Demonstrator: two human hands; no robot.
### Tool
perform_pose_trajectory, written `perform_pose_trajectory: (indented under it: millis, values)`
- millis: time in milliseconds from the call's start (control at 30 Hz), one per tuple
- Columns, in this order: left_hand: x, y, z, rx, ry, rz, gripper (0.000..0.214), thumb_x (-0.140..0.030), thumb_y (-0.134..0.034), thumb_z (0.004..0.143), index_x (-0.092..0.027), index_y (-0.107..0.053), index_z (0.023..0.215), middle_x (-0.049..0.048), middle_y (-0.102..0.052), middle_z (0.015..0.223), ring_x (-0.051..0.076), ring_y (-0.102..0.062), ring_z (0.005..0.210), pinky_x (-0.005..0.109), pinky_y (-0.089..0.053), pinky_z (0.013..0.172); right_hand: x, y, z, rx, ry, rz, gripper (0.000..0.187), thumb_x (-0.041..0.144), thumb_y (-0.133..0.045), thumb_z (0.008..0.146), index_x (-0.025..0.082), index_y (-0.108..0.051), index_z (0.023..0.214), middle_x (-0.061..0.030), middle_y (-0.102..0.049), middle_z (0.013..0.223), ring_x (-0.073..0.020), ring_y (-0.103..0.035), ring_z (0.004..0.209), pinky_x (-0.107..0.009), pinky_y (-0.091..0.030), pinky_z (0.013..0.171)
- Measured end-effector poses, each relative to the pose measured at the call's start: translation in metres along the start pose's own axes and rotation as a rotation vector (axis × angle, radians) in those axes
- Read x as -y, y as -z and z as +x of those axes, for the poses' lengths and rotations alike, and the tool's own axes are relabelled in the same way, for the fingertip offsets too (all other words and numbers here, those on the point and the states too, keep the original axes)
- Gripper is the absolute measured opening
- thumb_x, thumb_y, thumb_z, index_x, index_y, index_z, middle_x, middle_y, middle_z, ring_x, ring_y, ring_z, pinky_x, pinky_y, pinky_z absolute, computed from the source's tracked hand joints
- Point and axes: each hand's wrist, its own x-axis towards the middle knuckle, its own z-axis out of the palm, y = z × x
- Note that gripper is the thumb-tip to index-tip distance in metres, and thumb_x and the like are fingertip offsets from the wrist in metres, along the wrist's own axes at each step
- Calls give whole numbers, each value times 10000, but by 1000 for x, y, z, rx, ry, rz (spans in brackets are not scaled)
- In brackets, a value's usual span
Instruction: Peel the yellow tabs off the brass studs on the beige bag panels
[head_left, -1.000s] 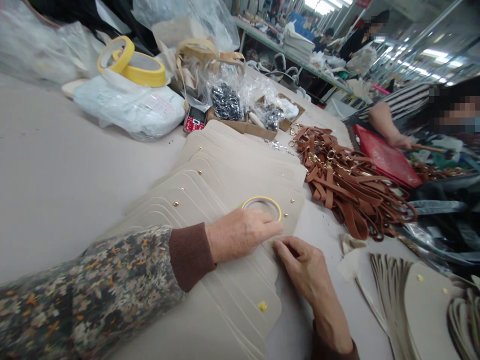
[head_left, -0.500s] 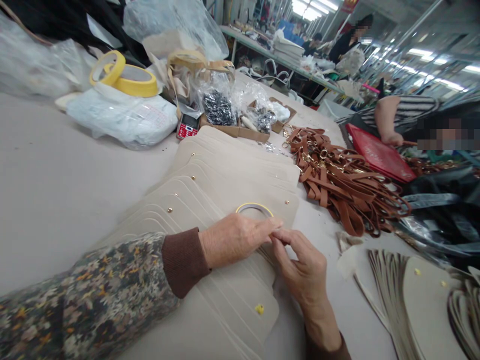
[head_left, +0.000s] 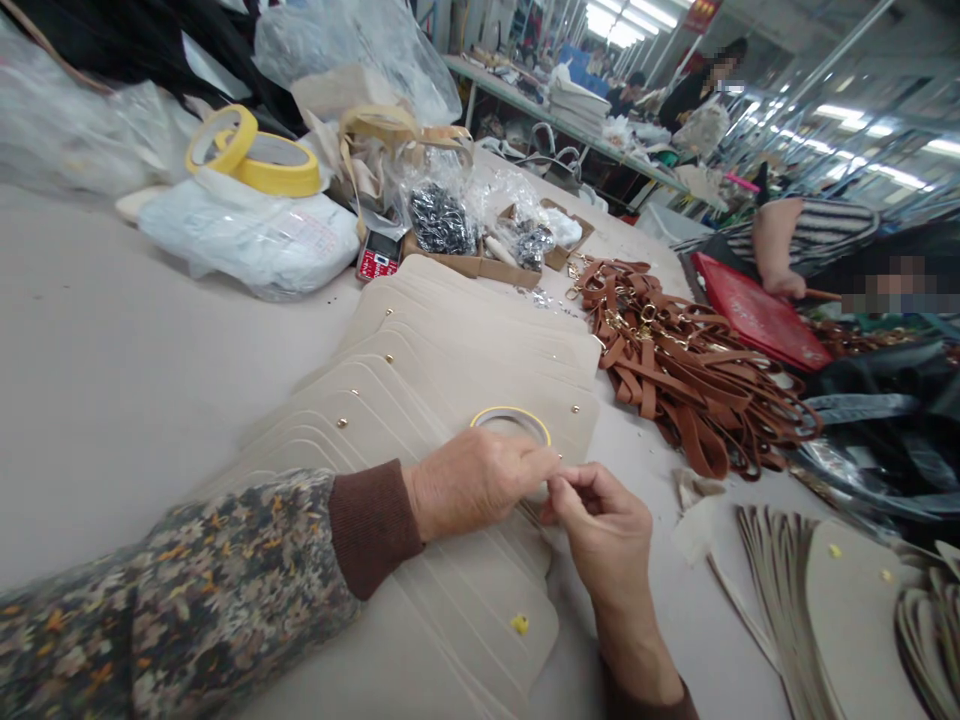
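Observation:
My left hand (head_left: pixel 472 480) rests on a fanned row of beige leather flaps (head_left: pixel 450 370), its fingers curled and pinching at something tiny right at the fingertips. My right hand (head_left: pixel 604 530) meets it from the right, thumb and forefinger pinched at the same spot; what they hold is too small to make out. A thin yellow tape ring (head_left: pixel 511 420) lies on the top flap just beyond my left fingers. A small yellow sticker (head_left: pixel 519 624) sits on the nearest flap.
Brown leather straps (head_left: pixel 690 370) are heaped to the right. Yellow tape rolls (head_left: pixel 255 160), plastic bags, boxes of metal hardware (head_left: pixel 450 225) and a red phone (head_left: pixel 377 258) line the back. More beige pieces (head_left: pixel 832 610) lie at lower right. A person in stripes works by a red mat (head_left: pixel 757 315).
My right hand has lifted off the flap and come up to my left fingertips, and both hands now pinch together. The tape ring has stayed where it was.

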Motion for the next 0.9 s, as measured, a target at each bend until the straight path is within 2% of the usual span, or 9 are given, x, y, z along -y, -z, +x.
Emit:
perform_pose_trajectory:
  millis: [67, 133, 233, 333, 433, 567, 733, 800, 900]
  values:
    - [-3, 0, 0, -48, -39, -10, 160, -113, -382, 929, -177, -474, 816, -3, -547, 702, 140, -528, 632, 251, -395, 579, -2, 1, 6, 13, -167, 174, 183, 331, -675, 752, 172, -622, 680, 26, -600, 504, -108, -544, 429, -217, -463, 441]
    - [-4, -1, 0, -56, -29, 12, 159, -114, -374, 943, -171, -489, 848, -1, -550, 712, 143, -530, 643, 255, -401, 588, -7, 6, 12, -5, -268, 235, 231, 372, -720, 708, 159, -633, 684, 15, -609, 516, -111, -546, 432, -227, -474, 439]
    - [-2, -3, 0, 39, 61, 101, 119, -124, -414, 949, -162, -508, 887, 11, -563, 740, 162, -542, 679, 266, -415, 597, -16, 14, 18, -39, -323, 191, 318, 431, -754, 675, 135, -676, 759, -6, -632, 568, -121, -571, 470, -247, -509, 474]
    - [0, -6, 1, 155, 122, 147, 97, -123, -450, 935, -166, -517, 880, 32, -577, 798, 191, -549, 734, 288, -432, 612, -21, 17, 19, -34, -312, 102, 370, 478, -734, 692, 125, -692, 795, -16, -638, 589, -132, -586, 494, -266, -529, 503]
    - [1, -7, 1, 222, 143, 146, 88, -121, -461, 925, -168, -523, 884, 45, -580, 836, 208, -547, 759, 305, -441, 615, -23, 15, 17, -13, -255, -18, 371, 498, -683, 740, 131, -688, 791, -19, -639, 582, -142, -592, 500, -265, -517, 511]
    - [0, -7, 0, 248, 157, 133, 97, -114, -453, 922, -168, -526, 891, 53, -579, 854, 214, -547, 784, 306, -439, 610, -23, 12, 17, 1, -103, -252, 307, 455, -611, 807, 161, -694, 781, -5, -643, 563, -135, -583, 487, -237, -471, 514]
    - [-1, -7, 0, 263, 164, 117, 106, -113, -443, 924, -170, -529, 904, 55, -576, 845, 216, -544, 772, 303, -428, 582, -19, 8, 21, -31, 100, -496, 250, 393, -574, 819, 191, -702, 745, -31, -706, 655, -148, -624, 552, -239, -481, 590]
    - [-1, -7, 0, 264, 157, 119, 107, -112, -440, 924, -169, -527, 900, 56, -576, 845, 219, -542, 771, 306, -423, 579, -19, 8, 23, -23, 105, -527, 251, 396, -568, 821, 192, -700, 758, -34, -706, 659, -157, -637, 574, -250, -487, 610]
    - [-2, -8, 0, 240, 145, 130, 117, -105, -433, 926, -165, -524, 885, 59, -574, 841, 215, -535, 772, 309, -415, 594, -23, 10, 23, -60, -22, -493, 335, 439, -618, 796, 170, -670, 990, -15, -685, 619, -172, -638, 541, -272, -496, 574]
